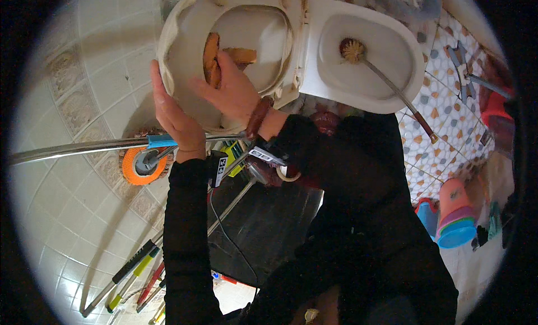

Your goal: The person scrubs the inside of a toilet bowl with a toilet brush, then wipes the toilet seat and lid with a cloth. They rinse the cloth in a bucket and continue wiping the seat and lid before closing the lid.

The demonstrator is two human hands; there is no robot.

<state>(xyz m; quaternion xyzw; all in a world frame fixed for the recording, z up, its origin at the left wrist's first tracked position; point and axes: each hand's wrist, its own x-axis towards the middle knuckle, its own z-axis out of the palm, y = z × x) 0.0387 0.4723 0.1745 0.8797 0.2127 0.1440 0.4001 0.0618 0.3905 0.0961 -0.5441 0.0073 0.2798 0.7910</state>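
Observation:
The cream toilet lid and seat (191, 20) stand raised, to the left of the hinges. Their outer edge lies beside my left hand (178, 125), which has its fingers extended along it; whether it grips the edge is not clear. My right hand (231, 87) is inside the lid area, its fingers on an orange-brown sponge or cloth (212, 58). A second orange-brown patch (243, 55) shows just past the fingers. In the white toilet bowl (332, 73) rests the bristled head of a round toilet brush (352, 51); its handle leans out over the rim.
A chrome pole (88, 149) with a blue sleeve runs below my left hand. An orange round mop head (143, 167) leans at the tiled wall (63, 199). Several mop handles (134, 264) stand lower left. Stacked plastic buckets (456, 215) sit on pebble-patterned floor tiles (420, 169) at right.

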